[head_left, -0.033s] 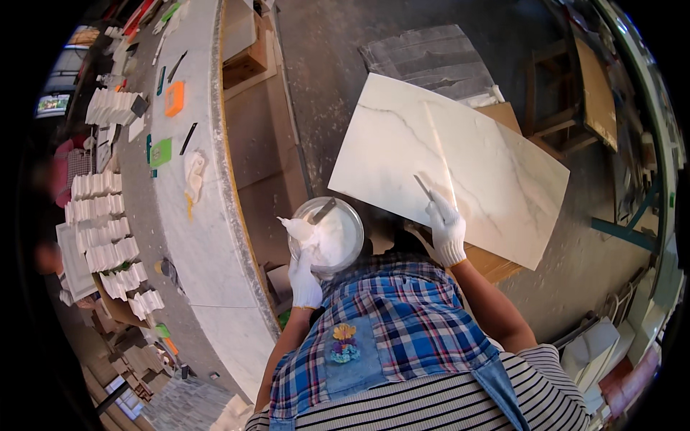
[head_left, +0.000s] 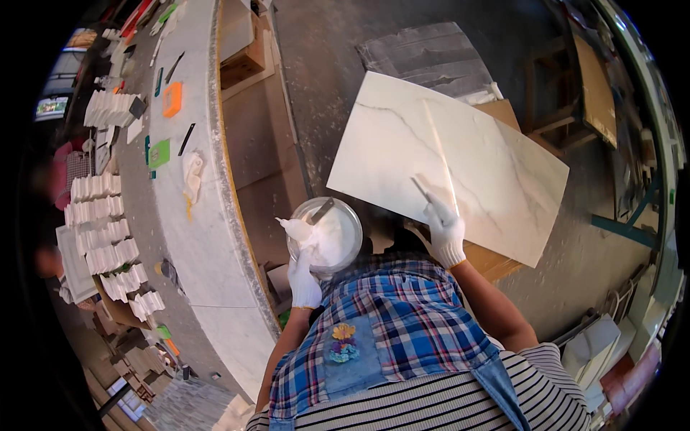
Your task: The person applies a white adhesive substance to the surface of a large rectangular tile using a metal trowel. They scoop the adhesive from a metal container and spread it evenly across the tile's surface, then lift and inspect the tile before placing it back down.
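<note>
Grey concrete floor (head_left: 338, 79) spreads through the middle of this workshop, with a long curved marble worktop (head_left: 205, 237) running down the left side. On that worktop lie an orange card (head_left: 172, 99), a green card (head_left: 159, 153), a few dark pens and a crumpled white cloth (head_left: 192, 174). Beyond its far edge, further left, rows of small white tile pieces (head_left: 100, 215) stand stacked together. A wooden crate (head_left: 244, 61) sits on the floor close to the worktop's upper end.

Two large white marble slabs with faint grey veins (head_left: 467, 158) lie side by side, touching along a seam, on a brown board (head_left: 492, 262) that shows at their lower edge. A grey mat (head_left: 424, 54) lies on the floor just behind them.

The person wears white gloves, a plaid shirt and a striped top. The left hand (head_left: 304, 284) holds from below a round clear bowl (head_left: 325, 235) filled with white paste; its grip is closed on the bowl's near rim. A dark-handled tool (head_left: 321, 210) rests inside the bowl, leaning toward its far rim. The bowl is held in the air just left of the slabs' near corner.

The right hand (head_left: 444, 230) has its grip wrapped around a thin scraper (head_left: 422, 190), whose blade touches the slabs at the seam between them.
</note>
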The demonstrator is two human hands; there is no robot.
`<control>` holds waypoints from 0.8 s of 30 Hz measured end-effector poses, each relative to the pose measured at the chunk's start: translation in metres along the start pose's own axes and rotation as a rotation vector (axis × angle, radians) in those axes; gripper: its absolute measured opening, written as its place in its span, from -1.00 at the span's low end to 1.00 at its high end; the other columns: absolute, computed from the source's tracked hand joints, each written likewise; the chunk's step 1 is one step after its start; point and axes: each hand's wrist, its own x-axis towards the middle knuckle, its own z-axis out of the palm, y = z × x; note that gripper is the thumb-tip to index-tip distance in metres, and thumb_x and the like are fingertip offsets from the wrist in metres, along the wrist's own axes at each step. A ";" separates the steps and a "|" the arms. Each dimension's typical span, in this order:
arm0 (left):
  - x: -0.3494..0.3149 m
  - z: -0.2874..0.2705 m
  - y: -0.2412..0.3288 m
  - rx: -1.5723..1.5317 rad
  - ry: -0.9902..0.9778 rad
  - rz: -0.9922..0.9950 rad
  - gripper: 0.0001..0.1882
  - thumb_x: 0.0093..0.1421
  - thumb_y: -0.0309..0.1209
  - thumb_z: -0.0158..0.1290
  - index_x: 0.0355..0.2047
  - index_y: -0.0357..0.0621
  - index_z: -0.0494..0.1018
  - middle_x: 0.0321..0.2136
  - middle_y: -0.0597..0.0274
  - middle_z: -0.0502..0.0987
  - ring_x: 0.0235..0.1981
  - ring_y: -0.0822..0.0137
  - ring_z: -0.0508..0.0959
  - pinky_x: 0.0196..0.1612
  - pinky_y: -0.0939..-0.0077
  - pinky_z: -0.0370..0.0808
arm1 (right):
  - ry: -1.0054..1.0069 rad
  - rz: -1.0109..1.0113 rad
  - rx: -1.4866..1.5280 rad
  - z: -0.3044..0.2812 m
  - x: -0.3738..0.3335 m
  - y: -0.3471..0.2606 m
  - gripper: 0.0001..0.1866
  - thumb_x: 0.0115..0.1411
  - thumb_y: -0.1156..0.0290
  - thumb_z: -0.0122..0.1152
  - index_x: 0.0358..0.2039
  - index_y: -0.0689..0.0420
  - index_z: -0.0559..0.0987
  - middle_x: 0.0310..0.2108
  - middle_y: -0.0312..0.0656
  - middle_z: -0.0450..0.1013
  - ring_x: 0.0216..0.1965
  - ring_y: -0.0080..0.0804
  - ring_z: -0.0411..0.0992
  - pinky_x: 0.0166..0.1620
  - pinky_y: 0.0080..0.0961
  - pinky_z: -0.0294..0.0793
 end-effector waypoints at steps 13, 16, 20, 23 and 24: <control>-0.011 0.006 0.001 0.106 0.067 -0.001 -0.47 0.35 -0.23 0.15 0.25 -0.19 0.39 0.04 0.03 0.54 -0.02 0.18 0.59 -0.02 0.40 0.58 | -0.263 -0.139 -0.050 0.015 -0.037 0.003 -0.69 0.29 0.30 0.20 0.02 0.01 0.68 -0.26 -0.05 0.64 -0.24 -0.05 0.62 -0.14 -0.24 0.61; -0.012 0.012 0.002 0.185 0.064 -0.030 -0.48 0.37 -0.23 0.11 0.25 -0.21 0.38 0.01 0.03 0.55 -0.02 0.18 0.58 -0.04 0.39 0.59 | -0.319 -0.067 -0.042 0.008 -0.038 -0.001 -0.70 0.32 0.27 0.17 0.02 -0.01 0.63 -0.27 0.01 0.63 -0.23 0.05 0.60 -0.14 -0.12 0.60; 0.002 0.011 -0.001 0.221 -0.007 -0.056 -0.48 0.38 -0.23 0.09 0.26 -0.22 0.37 0.01 0.02 0.56 -0.02 0.17 0.58 -0.04 0.38 0.59 | -0.241 -0.037 -0.053 0.003 -0.045 0.008 -0.73 0.31 0.26 0.18 -0.02 0.00 0.60 -0.33 0.01 0.61 -0.29 0.09 0.58 -0.22 -0.04 0.55; -0.002 0.013 0.001 0.224 0.002 -0.040 -0.48 0.38 -0.23 0.09 0.26 -0.22 0.38 0.00 0.02 0.56 -0.02 0.17 0.58 -0.04 0.38 0.59 | -0.226 -0.035 -0.062 0.000 -0.047 0.006 -0.77 0.29 0.28 0.23 -0.06 -0.01 0.59 -0.39 -0.06 0.60 -0.34 0.00 0.59 -0.25 -0.12 0.56; -0.003 0.015 0.002 0.226 -0.005 -0.041 -0.48 0.38 -0.23 0.09 0.26 -0.22 0.38 0.00 0.02 0.56 -0.02 0.17 0.58 -0.04 0.38 0.59 | -0.231 -0.020 -0.059 -0.002 -0.048 0.004 -0.79 0.31 0.27 0.22 -0.08 -0.01 0.58 -0.39 -0.07 0.59 -0.34 0.00 0.59 -0.25 -0.13 0.56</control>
